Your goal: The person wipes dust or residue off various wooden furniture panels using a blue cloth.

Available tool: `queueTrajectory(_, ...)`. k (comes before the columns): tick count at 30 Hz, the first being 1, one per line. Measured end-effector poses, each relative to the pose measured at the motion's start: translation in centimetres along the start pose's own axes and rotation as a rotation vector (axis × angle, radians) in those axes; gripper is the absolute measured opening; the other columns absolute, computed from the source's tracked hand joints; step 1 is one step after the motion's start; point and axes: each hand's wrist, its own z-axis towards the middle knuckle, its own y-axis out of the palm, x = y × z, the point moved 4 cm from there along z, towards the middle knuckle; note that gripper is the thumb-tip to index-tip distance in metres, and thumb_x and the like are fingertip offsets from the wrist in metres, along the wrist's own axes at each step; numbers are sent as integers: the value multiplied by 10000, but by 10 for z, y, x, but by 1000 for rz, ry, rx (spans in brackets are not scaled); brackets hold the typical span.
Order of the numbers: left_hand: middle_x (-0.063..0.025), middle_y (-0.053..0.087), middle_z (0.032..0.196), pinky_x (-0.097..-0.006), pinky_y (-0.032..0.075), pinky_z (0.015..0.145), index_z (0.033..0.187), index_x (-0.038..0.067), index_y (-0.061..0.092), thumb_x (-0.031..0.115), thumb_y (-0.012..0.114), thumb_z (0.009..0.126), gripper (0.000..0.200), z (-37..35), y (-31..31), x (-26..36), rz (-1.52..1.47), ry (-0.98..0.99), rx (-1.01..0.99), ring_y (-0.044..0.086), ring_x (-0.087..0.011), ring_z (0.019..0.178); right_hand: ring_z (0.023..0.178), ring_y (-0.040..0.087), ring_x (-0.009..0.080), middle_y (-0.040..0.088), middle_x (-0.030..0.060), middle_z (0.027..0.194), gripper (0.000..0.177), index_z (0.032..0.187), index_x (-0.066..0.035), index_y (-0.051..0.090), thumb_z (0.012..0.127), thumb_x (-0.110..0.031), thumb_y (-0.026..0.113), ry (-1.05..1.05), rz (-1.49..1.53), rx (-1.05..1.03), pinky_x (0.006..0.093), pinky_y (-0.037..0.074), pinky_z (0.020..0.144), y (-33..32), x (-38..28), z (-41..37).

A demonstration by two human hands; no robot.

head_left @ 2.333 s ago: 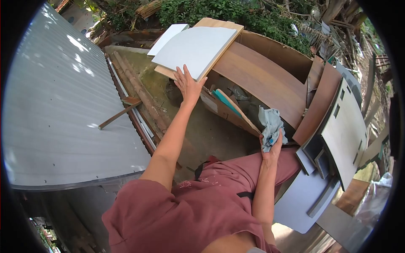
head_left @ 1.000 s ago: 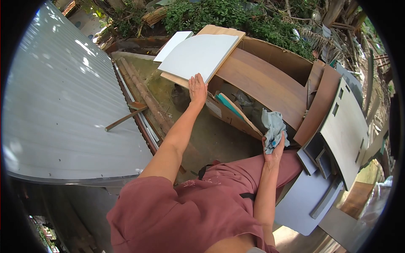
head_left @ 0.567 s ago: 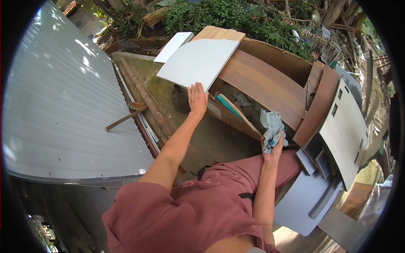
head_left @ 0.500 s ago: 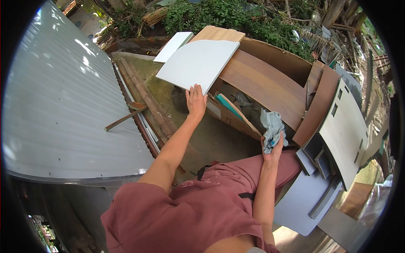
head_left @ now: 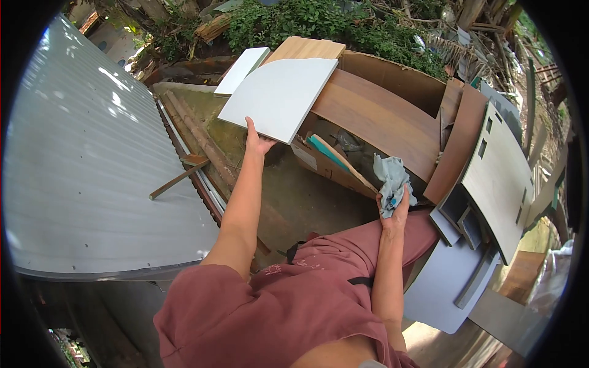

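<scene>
My left hand (head_left: 259, 142) grips the near edge of a white board (head_left: 282, 95) with one curved side. Its thumb lies over the top, and the fingers go out of sight underneath. The board rests on a brown wooden panel (head_left: 374, 110) and a light wood board (head_left: 307, 49). A crumpled pale grey-blue cloth (head_left: 391, 175) is bunched in my right hand (head_left: 396, 211), with a small blue item showing at its lower part. That hand is in front of my leg, near the end of a thin wooden strip (head_left: 346, 162).
A smaller white board (head_left: 243, 70) lies beyond the curved one. Corrugated metal sheeting (head_left: 104, 165) fills the left side, with poles (head_left: 202, 141) along its edge. Below the panels stands an open cardboard box (head_left: 392, 76). Several boards, including a slotted panel (head_left: 497, 184), lean at right.
My left hand has gone from lying flat on the white board's corner to gripping its near edge, farther left. The right hand still holds the cloth. The view has shifted slightly.
</scene>
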Motion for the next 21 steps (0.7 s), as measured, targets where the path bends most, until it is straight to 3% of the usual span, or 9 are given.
queueTrajectory(2,-171,345,1382,-597,297,994,1382,92,280,597,446,863,743,50,-1,-3,-84,-34,-268,353,-382,1255,647,615,195,635,38,792,296,1012,-113,553,888,-380,519,-18,-8,56,315,511,517,5,-1,-6)
queueTrajectory(3,-132,416,1339,-571,356,967,1335,77,352,487,379,936,573,49,0,-5,-157,-40,-151,424,-332,1210,652,617,194,637,37,800,291,1018,-118,553,885,-376,527,-14,13,74,319,515,521,9,-2,-8)
queueTrajectory(12,-128,428,1329,-539,365,989,1320,66,373,372,395,960,473,30,-27,-1,-230,-8,-82,433,-325,1201,621,622,196,642,35,798,307,1024,-120,556,881,-390,533,-5,16,61,327,530,509,6,-4,-10)
queueTrajectory(16,-147,418,1336,-491,373,1005,1330,38,352,371,346,975,486,-16,-58,3,-245,163,-77,425,-315,1212,582,618,195,641,38,788,334,1016,-105,560,884,-410,521,-16,5,51,312,532,492,-1,-3,-7)
queueTrajectory(18,-153,412,1339,-468,377,1008,1332,19,340,345,312,986,476,-52,-63,10,-164,339,-34,422,-318,1215,605,619,184,640,36,800,333,1019,-105,561,880,-406,531,-25,7,66,312,534,499,-1,-4,-9)
queueTrajectory(20,-168,426,1320,-463,398,992,1316,-19,339,294,315,985,456,-58,-80,27,-160,453,-134,447,-328,1191,718,627,159,638,23,919,354,1112,-128,529,877,-392,547,5,-17,16,315,527,546,1,-2,-9)
queueTrajectory(21,-168,426,1320,-463,398,992,1316,-19,339,294,315,985,456,-58,-89,39,-153,449,-135,447,-328,1191,704,631,160,643,25,916,343,1109,-130,532,880,-385,545,7,4,38,315,524,545,2,-1,-10)
